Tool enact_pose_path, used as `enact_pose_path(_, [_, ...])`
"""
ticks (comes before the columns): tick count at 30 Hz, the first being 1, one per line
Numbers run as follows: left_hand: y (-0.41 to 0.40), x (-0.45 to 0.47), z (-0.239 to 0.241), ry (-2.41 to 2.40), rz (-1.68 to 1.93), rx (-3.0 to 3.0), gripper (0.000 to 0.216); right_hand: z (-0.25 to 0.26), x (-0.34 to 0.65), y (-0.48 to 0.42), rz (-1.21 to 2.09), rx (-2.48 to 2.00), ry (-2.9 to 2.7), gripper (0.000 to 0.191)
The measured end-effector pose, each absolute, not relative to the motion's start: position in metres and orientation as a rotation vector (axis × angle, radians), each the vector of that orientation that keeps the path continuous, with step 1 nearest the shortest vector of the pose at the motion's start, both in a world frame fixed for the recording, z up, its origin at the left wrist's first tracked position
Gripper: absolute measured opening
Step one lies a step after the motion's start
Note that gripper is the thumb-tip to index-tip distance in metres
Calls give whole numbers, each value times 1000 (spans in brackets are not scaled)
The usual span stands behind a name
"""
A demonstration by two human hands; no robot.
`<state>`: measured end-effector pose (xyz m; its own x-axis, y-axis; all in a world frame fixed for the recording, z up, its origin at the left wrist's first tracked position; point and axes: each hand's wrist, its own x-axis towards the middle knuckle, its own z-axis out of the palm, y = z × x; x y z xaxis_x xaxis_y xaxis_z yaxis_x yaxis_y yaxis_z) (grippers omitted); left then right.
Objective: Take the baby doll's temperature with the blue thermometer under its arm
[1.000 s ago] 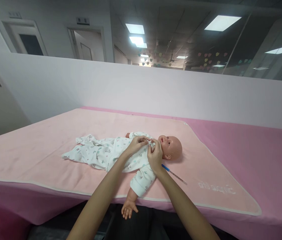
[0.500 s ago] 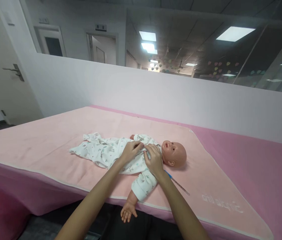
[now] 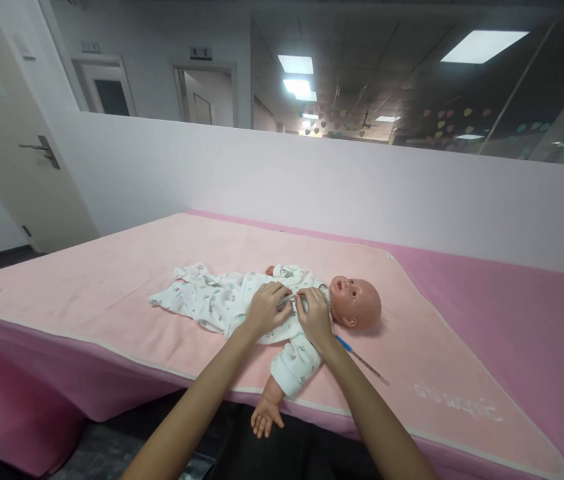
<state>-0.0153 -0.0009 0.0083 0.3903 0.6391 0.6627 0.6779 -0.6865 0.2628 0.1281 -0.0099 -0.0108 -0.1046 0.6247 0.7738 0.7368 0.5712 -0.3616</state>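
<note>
A baby doll [image 3: 357, 303] lies on its back, its bald head to the right, in a white printed romper [image 3: 212, 300]. Over the chest, my left hand [image 3: 268, 308] has its fingers curled together around a pale bit that looks like the romper's front edge. My right hand [image 3: 315, 313] is close beside it near the collar, thumb and fingers pinched on the romper front. The exact grip is partly hidden by the fingers. One doll arm [image 3: 268, 407] hangs past the near edge. Beside my right wrist lies a thin stick with a blue end [image 3: 362, 360].
A peach blanket [image 3: 127, 267] with faint lettering covers the pink tabletop [image 3: 512, 293]. A low white wall [image 3: 312, 187] with glass above stands behind. At the left is a door with a lever handle [image 3: 42, 150].
My left hand's fingers have curled down further at the romper front, and my right fingers have drawn closer into a pinch. The view has shifted slightly; the doll lies as before.
</note>
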Motion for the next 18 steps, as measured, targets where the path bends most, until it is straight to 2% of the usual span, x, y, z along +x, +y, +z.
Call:
enact_pose_path(8, [0,-16,8,-1234,-1170,-2601,12,-10,128,-10,-145,-1145,-1808,12])
enact_pose_path(18, [4,-19,9,-1338,-1368,-2698,15,-11,128,-12,-161,-1149,-1817,12])
